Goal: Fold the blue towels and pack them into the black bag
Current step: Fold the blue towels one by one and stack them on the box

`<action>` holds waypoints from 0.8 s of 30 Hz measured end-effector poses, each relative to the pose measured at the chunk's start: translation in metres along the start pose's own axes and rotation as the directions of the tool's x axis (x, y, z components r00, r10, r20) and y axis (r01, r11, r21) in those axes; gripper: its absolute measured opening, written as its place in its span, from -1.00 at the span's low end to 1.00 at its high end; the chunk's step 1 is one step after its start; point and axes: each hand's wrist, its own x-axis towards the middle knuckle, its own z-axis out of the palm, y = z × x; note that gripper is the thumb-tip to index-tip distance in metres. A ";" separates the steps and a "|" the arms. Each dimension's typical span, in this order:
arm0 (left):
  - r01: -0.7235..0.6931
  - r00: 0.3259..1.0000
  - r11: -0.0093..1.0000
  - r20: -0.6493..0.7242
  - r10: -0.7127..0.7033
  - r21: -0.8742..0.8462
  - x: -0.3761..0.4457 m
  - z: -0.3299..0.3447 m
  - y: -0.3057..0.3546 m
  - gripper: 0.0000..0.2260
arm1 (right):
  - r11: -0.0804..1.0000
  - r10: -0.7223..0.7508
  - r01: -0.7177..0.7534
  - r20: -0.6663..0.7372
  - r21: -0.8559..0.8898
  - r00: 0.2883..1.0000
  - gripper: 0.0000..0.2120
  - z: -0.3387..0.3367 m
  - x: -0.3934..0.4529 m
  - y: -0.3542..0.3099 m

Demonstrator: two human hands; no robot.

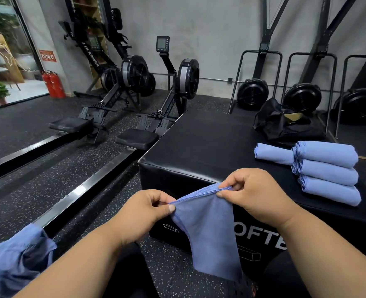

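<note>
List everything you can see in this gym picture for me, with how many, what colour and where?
Towel being held: one, blue, hanging in front of the box.
Folded towels: four, blue, on the box at right; three side by side, one behind.
Unfolded towels: a heap, blue, lower left.
Bag: one, black, on the box behind the folded towels.
Padded box: one, black, centre.
Rowing machines: two on the floor, black, left; more stand upright against the wall.
Fire extinguishers: two, red, by the window.
Left hand: pinches the towel's top edge.
Right hand: pinches the same edge.
</note>
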 end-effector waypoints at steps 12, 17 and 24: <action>0.032 0.990 0.997 -0.136 -0.042 -0.072 0.008 -0.006 0.001 -0.85 | 0.997 -0.035 0.033 -0.045 -0.063 0.998 -0.80 0.007 0.010 -0.007; -0.012 0.987 0.959 -0.160 -0.035 -0.284 0.014 -0.009 0.008 -0.76 | 0.999 -0.029 0.029 -0.012 0.018 1.000 -0.69 0.002 0.016 -0.002; 0.049 0.997 0.942 -0.043 -0.067 -0.333 0.017 -0.008 0.018 -0.70 | 0.986 0.104 -0.065 0.261 -0.152 0.960 -0.89 -0.003 0.019 0.010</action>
